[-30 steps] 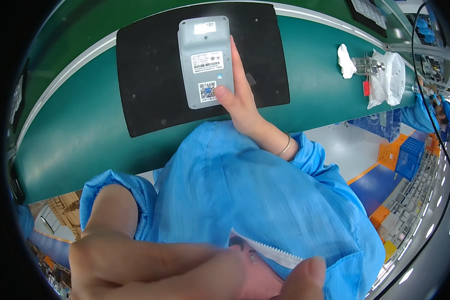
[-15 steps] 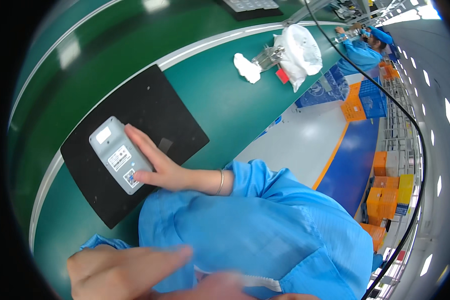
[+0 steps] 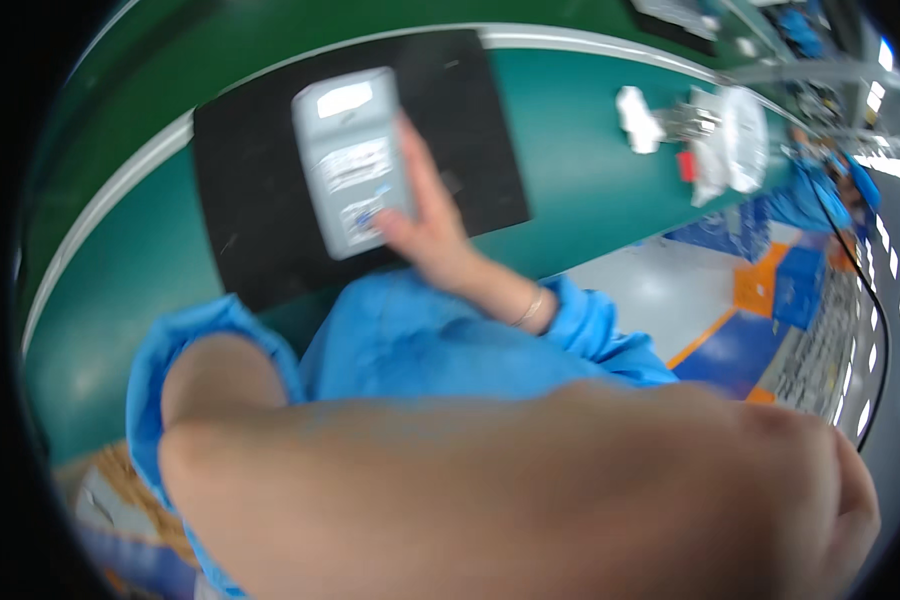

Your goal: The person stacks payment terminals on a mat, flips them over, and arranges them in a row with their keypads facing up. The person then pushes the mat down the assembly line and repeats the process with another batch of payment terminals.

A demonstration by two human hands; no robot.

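Note:
A grey plastic handheld device [image 3: 332,130] lies with its labelled back facing up on a black mat [image 3: 255,215]. My right hand [image 3: 432,215], a thin bangle at its wrist, grips the device's right side. The fingers run along that edge and the thumb presses on the lower label. Close to the camera, my bare left forearm crosses the bottom of the picture from the rolled blue sleeve. My left hand [image 3: 820,490] is at the lower right, large and blurred, its fingers mostly hidden. It is well away from the device.
The mat rests on a green workbench [image 3: 570,130] with a pale rail behind it. Farther right are a crumpled white cloth [image 3: 640,122], a clear plastic bag [image 3: 685,122], a white bag [image 3: 742,140] and a red piece [image 3: 687,166]. Beyond, a person in blue [image 3: 805,195] sits at the bench.
The view has shifted, so the bench and device appear higher and farther right. My left hand has swung from the lower left across to the lower right. My right hand stays on the device.

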